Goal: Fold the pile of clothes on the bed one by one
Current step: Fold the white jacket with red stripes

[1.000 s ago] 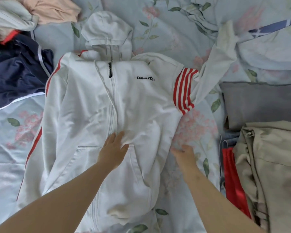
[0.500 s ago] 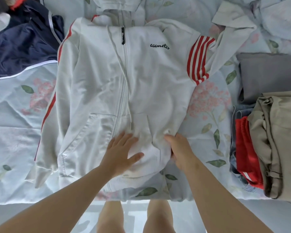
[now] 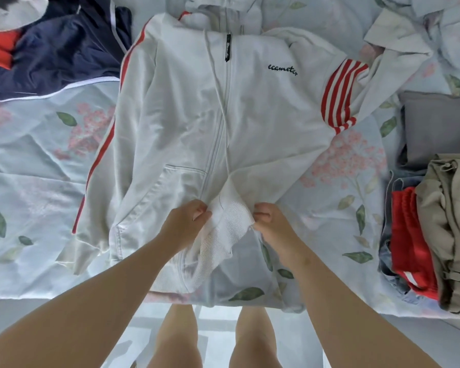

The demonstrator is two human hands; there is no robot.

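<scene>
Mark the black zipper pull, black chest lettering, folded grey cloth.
black zipper pull (image 3: 228, 47): head view, mid tab.
black chest lettering (image 3: 282, 70): head view, middle letters.
folded grey cloth (image 3: 441, 128): head view, top face.

Spread nearly edge to edge with a bed (image 3: 64, 290) under a wrinkled pale-blue sheet (image 3: 29, 160) printed with pink blossoms and green leaves, and, just below the bed's near edge, a pale glossy floor (image 3: 452, 341) in soft, even light.

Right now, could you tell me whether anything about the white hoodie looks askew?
Yes. The hoodie lies flat except its ribbed hem, bunched and turned up where the left grip and right grip pinch it. One sleeve also splays out sideways.
</scene>
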